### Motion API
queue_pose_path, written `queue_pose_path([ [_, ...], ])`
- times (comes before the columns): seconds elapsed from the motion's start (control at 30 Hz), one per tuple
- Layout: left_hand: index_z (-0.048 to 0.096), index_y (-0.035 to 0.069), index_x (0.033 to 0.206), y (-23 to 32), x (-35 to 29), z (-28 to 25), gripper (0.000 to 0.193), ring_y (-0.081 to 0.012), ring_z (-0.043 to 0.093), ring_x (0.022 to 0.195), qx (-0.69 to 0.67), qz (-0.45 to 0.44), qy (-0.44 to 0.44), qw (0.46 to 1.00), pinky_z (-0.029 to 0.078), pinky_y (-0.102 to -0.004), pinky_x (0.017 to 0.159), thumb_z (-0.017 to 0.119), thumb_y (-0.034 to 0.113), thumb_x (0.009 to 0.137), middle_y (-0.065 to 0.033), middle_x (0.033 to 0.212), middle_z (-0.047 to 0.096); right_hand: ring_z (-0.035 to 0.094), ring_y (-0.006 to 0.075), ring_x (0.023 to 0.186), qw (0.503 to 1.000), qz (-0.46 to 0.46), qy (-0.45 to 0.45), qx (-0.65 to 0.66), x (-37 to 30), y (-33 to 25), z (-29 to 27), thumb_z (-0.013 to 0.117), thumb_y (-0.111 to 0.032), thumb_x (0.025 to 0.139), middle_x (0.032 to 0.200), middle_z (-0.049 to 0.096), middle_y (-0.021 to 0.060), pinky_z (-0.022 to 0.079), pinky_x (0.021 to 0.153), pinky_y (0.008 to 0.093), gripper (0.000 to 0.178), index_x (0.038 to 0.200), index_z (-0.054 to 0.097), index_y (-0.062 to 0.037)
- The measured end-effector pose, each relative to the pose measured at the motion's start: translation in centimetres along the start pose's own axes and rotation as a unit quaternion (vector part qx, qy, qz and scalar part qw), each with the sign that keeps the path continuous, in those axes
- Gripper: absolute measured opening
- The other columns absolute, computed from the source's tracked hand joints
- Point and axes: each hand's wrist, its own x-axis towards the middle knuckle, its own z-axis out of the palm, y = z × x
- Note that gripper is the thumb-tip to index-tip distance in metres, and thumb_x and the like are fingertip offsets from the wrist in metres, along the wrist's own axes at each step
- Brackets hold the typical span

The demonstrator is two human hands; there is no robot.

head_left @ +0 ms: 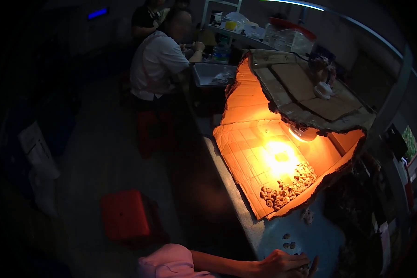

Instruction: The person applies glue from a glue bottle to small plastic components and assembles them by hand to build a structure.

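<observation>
My left hand (282,264) reaches in over the blue work surface (275,231) at the lower edge, its fingers bent together. What lies in them is too small and dark to name. Right beside its fingertips a raised finger shows, apparently of my right hand (314,266); the rest of that hand is hidden or cut off. Just beyond my left hand lie several small brown knobby pieces (287,245). Further off, a pile of similar pieces (287,191), some with dark holes, rests inside an open-fronted cardboard box (238,153). A glowing lamp (303,133) hangs beneath its top.
The box's ragged edge stands close beyond my hands. On its top sits a white object (323,91). A person in a white shirt (160,62) sits further along the bench, near a grey tray (213,75). A red stool (125,215) stands on the floor at left.
</observation>
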Motion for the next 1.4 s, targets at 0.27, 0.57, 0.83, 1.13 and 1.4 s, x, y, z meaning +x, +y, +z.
queue_pose_path([
  [0.27, 0.062, 0.002, 0.099, 0.0, 0.0, 0.2, 0.037, -0.0251, 0.064, 0.076, 0.0, 0.006, -0.002, 1.0, 0.052, -0.032, 0.061, 0.064, 0.03, 0.074, -0.0147, 0.095, 0.063, 0.056, 0.0199, 0.094, 0.983, 0.121, 0.043, 0.134, 0.2, -0.9, -0.1, 0.049, -0.008, 0.081, 0.124, 0.042, 0.019, 0.047, 0.072, 0.0206, 0.045, 0.124, 0.042, 0.0039],
  [0.57, 0.061, 0.002, 0.099, 0.3, 0.2, 0.4, 0.037, -0.0251, 0.064, 0.075, -0.008, 0.014, 0.004, 1.0, 0.052, -0.0315, 0.061, 0.064, 0.029, 0.074, -0.0148, 0.095, 0.063, 0.056, 0.0241, 0.096, 0.997, -0.06, -0.014, -0.05, -0.3, 1.6, -1.6, 0.045, -0.001, 0.083, 0.131, 0.037, 0.0225, 0.05, 0.069, 0.026, 0.018, 0.097, 0.056, -0.0036],
  [0.83, 0.061, 0.001, 0.098, 0.3, 0.4, 0.5, 0.037, -0.0247, 0.064, 0.074, -0.005, 0.026, 0.009, 1.0, 0.052, -0.0314, 0.06, 0.064, 0.03, 0.075, -0.0138, 0.095, 0.063, 0.056, 0.0211, 0.096, 0.999, 0.02, 0.013, 0.033, -0.3, 0.3, -0.7, 0.045, -0.002, 0.084, 0.131, 0.036, 0.0218, 0.048, 0.071, 0.0211, 0.032, 0.113, 0.047, 0.0116],
  [1.13, 0.061, 0.001, 0.099, 0.6, 0.6, 0.5, 0.037, -0.024, 0.064, 0.072, 0.005, 0.032, 0.0, 0.999, 0.052, -0.0308, 0.058, 0.064, 0.029, 0.075, -0.0128, 0.095, 0.063, 0.059, 0.0243, 0.089, 0.992, -0.101, -0.014, -0.07, 0.1, 1.7, -1.9, 0.045, -0.011, 0.088, 0.126, 0.042, 0.0236, 0.051, 0.067, 0.0269, 0.022, 0.107, 0.053, -0.0027],
  [1.4, 0.059, 0.001, 0.102, 0.9, 1.3, 0.9, 0.037, -0.0259, 0.064, 0.073, -0.041, 0.048, -0.018, 0.998, 0.052, -0.0326, 0.061, 0.063, 0.026, 0.076, -0.0152, 0.097, 0.062, 0.059, 0.0159, 0.079, 0.986, -0.111, -0.047, -0.12, 0.4, 1.7, -3.6, 0.043, -0.003, 0.083, 0.105, 0.058, 0.0177, 0.049, 0.071, 0.0257, 0.03, 0.111, 0.048, 0.0033],
])
